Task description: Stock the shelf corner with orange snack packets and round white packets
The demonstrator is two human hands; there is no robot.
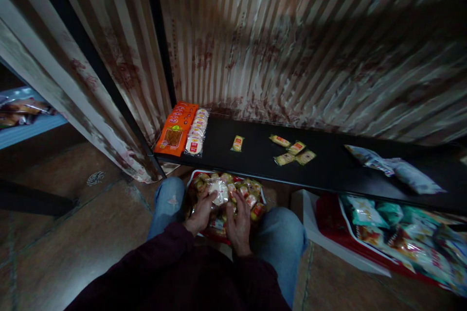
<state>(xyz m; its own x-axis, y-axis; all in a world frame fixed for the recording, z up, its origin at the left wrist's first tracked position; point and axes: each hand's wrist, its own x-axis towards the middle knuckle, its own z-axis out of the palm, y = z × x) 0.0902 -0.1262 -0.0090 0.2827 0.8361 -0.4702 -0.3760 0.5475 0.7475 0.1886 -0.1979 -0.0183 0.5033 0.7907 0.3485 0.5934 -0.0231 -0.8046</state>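
A white round snack in a clear wrapper (pixel 219 192) is in my left hand (pixel 201 211), with the thumb and fingers closed on its left edge. Just to its right, my right hand (pixel 239 223) reaches down with thumb and fingers apart, over small yellow-and-red wrapped snacks (pixel 251 200). I cannot see clearly whether its fingertips touch them. Both hands are over a red basket with a white rim (pixel 263 196), which stands between my knees and is full of these small packets.
Along the black shelf (pixel 251 160) lie an orange snack packet (pixel 175 129), a row of white round snacks (pixel 197 131), several small yellow packets (pixel 285 158) and a pale plastic bag (pixel 412 175). A second red basket (pixel 330 216) of bagged snacks is at right. Striped curtain (pixel 233 48) hangs behind.
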